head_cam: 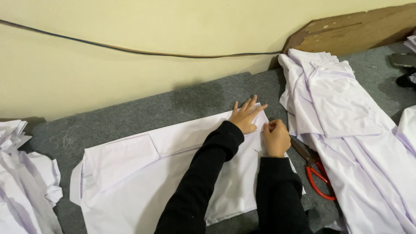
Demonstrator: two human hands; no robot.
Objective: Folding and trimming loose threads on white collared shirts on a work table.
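A white folded garment lies flat on the grey felt table. My left hand presses flat on the garment's far right corner, fingers spread. My right hand sits beside it at the right edge, fingers curled and pinching the fabric's edge. Both arms wear black sleeves.
Red-handled scissors lie just right of my right hand, partly under a pile of white garments. More white cloth pieces are stacked at the left. A cable runs along the cream wall; a brown board leans at the back right.
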